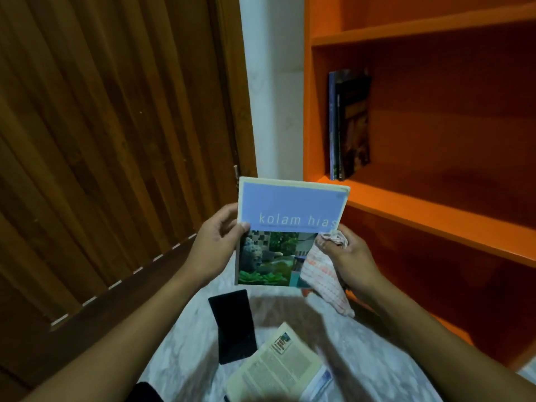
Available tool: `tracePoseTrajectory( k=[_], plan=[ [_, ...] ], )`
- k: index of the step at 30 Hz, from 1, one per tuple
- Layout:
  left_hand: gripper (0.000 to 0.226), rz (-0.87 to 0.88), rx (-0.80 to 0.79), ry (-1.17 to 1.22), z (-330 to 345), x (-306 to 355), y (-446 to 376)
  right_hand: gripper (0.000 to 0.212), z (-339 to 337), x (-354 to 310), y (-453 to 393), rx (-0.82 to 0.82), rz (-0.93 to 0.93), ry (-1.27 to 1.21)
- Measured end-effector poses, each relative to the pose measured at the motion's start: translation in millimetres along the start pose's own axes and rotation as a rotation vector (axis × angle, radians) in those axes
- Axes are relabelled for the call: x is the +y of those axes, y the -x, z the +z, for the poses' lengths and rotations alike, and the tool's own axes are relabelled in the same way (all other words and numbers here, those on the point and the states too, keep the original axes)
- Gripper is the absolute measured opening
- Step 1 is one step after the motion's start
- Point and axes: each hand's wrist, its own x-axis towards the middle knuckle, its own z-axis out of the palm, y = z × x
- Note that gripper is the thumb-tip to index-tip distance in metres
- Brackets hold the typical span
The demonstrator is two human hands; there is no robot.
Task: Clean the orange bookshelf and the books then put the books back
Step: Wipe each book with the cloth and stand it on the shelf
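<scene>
Shelf [420,207]: books [349,123] upright, beyond my right hand [348,256].
Hands: left hand [214,245] pinches book [290,230]; right grips cloth [324,274].
Floor [188,329]: phone [233,324], paper below.

The held book [290,227] reads "kolam hias" in pale letters on its blue cover band — nothing else is legible.

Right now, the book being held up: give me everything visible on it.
The book is a thin paperback held upright, front cover toward the camera, in front of the orange bookshelf. The cover's upper half is lavender with pale lettering "kolam hias"; the lower half shows a garden pond photo with green plants. Cream edging shows along the top and right. The left hand pinches its left edge, thumb on the cover. The right hand holds a checked cloth against the lower right corner, covering it.
</scene>
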Motion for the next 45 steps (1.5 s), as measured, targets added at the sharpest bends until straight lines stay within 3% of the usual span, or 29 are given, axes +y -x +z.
tracePoseTrajectory(
  k=[6, 8, 13, 17, 25, 29, 40, 45],
  plan=[
    [0.017, 0.076, -0.026, -0.212, 24, 12, -17, 0.019, -39, -66, -23, 0.001, -0.122, 0.136],
    [0.022, 0.128, 0.027, -0.265, 39, 26, -29, 0.015, -49, -86, -38, 0.082, -0.150, 0.179],
    [0.023, 0.175, 0.135, -0.292, 86, 51, -81, 0.029, -78, -115, -76, 0.390, -0.222, 0.275],
    [0.024, 0.193, 0.202, -0.296, 130, 68, -126, 0.022, -104, -124, -88, 0.483, -0.247, 0.271],
    [0.034, 0.022, 0.330, -0.260, 222, 42, -208, 0.024, -141, -122, -97, 0.504, -0.204, 0.274],
    [0.026, -0.057, 0.452, -0.194, 245, 45, -225, 0.010, -154, -116, -102, 0.497, -0.185, 0.255],
    [0.016, -0.002, 0.477, -0.321, 243, 37, -241, 0.012, -150, -92, -106, 0.424, -0.150, 0.179],
    [0.022, 0.218, 0.402, -0.383, 224, 27, -214, 0.016, -132, -90, -92, 0.372, -0.140, 0.159]
  ],
)
